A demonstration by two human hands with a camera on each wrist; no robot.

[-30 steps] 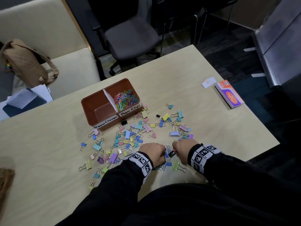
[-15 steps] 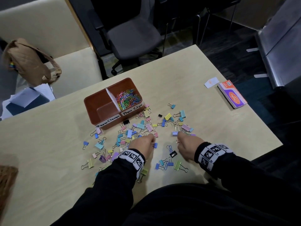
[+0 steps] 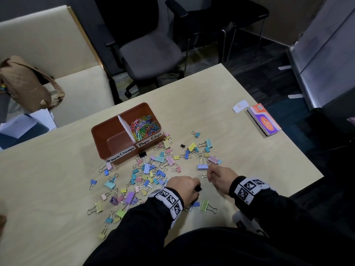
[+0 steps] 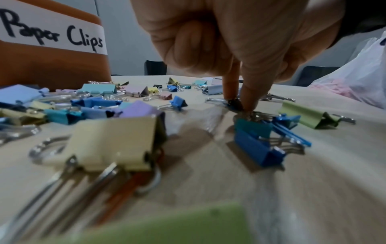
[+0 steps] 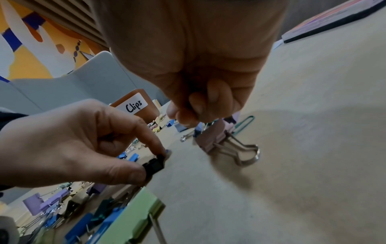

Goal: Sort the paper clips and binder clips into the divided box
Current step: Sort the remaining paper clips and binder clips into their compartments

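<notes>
A brown divided box (image 3: 99, 135) stands mid-table. Its right compartment, labelled Paper Clips, holds coloured paper clips (image 3: 144, 126); the left compartment, labelled Paper Clamps, shows a bare floor. Several pastel binder clips (image 3: 153, 169) lie scattered in front of it. My left hand (image 3: 196, 186) pinches a small black binder clip (image 5: 154, 165) between thumb and forefinger, low over the table. My right hand (image 3: 210, 170) hovers just right of it with fingers curled tight; I see nothing in them. Beyond those fingers lie a mauve binder clip (image 5: 213, 138) and a teal paper clip (image 5: 244, 123).
A green binder clip (image 3: 204, 204) lies near the front edge between my wrists. An orange and purple packet (image 3: 264, 120) and a white card (image 3: 239, 106) sit at the far right. An office chair (image 3: 151, 50) and a bench with a tan bag (image 3: 25, 83) stand behind the table.
My left hand has come back from the pile toward me and taken the black binder clip between thumb and forefinger. The right hand has stayed near the lilac clip, fingers still curled.
</notes>
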